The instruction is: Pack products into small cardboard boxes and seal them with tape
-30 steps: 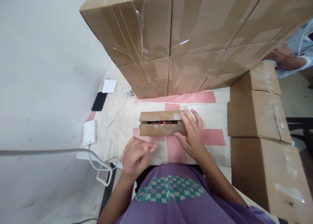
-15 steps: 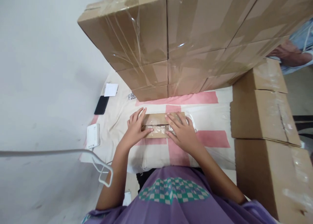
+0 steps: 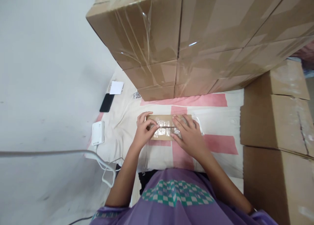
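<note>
A small cardboard box (image 3: 160, 137) lies lengthwise in front of me, with shiny, wrinkled clear tape (image 3: 164, 131) along the dark seam on its top. At its left end is my left hand (image 3: 145, 128); thumb and forefinger meet at the seam in a pinch, while the other fingers lie near the far left corner. Whatever is between those fingertips is too small to make out. My right hand (image 3: 187, 132) rests on the right half of the box with its fingers spread, the thumb over the tape. Part of a white loop (image 3: 200, 122) shows behind it.
Large taped cartons (image 3: 157, 74) stand stacked beyond the box, and more cartons (image 3: 260, 120) line the right side. To the left lie a black phone (image 3: 107, 102), a white card (image 3: 116, 87) and a white device (image 3: 97, 133) with a cable (image 3: 108, 164). Pink-striped cloth (image 3: 218, 117) covers the surface.
My left hand has shifted from the box's left end onto its top, its thumb and forefinger now together at the seam. My right hand stays on the box. The whole view has shifted slightly.
</note>
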`<state>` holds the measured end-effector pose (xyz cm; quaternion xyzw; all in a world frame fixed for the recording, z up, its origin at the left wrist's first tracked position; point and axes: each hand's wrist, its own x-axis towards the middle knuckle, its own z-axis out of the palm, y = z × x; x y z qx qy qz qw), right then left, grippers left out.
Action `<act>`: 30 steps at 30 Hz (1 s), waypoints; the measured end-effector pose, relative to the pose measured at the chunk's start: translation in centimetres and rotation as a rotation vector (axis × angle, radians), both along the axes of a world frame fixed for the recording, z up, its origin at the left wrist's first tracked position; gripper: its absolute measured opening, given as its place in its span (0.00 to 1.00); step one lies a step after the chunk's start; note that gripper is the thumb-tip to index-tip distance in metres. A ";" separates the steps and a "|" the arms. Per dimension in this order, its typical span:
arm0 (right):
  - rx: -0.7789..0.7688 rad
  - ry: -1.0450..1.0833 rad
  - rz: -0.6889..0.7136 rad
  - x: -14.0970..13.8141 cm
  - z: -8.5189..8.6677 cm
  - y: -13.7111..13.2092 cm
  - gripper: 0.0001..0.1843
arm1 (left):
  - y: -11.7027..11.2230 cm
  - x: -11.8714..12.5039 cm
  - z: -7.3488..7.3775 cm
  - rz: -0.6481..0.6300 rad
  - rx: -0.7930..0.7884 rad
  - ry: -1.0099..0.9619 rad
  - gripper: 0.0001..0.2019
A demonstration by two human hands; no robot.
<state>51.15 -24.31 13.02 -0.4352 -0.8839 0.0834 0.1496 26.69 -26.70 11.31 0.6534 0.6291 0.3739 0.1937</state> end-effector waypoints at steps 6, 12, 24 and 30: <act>-0.035 -0.002 -0.011 0.0 0.2 0.1 0.31 | -1.3 -0.4 1.1 0.047 0.109 0.120 0.08; -0.039 0.018 -0.006 0.1 0.0 0.0 0.31 | -1.7 -1.7 1.5 -0.047 0.079 0.335 0.09; -0.028 0.021 -0.009 0.2 0.0 0.0 0.30 | -2.2 -0.7 2.9 -0.153 0.152 0.438 0.08; -0.019 -0.007 0.001 0.3 0.2 -0.1 0.29 | -1.5 -0.7 4.4 -0.207 0.137 0.519 0.09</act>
